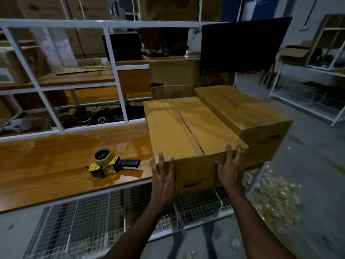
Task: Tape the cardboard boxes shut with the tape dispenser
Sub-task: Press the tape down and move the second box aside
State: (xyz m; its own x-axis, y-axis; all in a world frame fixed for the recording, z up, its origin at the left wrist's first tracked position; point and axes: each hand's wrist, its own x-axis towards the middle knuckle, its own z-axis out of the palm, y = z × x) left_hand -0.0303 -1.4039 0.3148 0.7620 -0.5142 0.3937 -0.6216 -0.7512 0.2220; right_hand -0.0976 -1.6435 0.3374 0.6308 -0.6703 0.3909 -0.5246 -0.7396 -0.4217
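Now our fingers (161,161) are straight and spread: left hand (164,178) and right hand (231,167) press the near face of the cardboard box (186,128) at the right end of the glossy wooden tabletop (46,161). The tape dispenser (107,163) lies to its left, a second box (242,111) touches it behind, and a grey floor (317,156) spreads beyond.

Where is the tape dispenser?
In the head view the tape dispenser lies on the wooden table, left of the nearer cardboard box and left hand.
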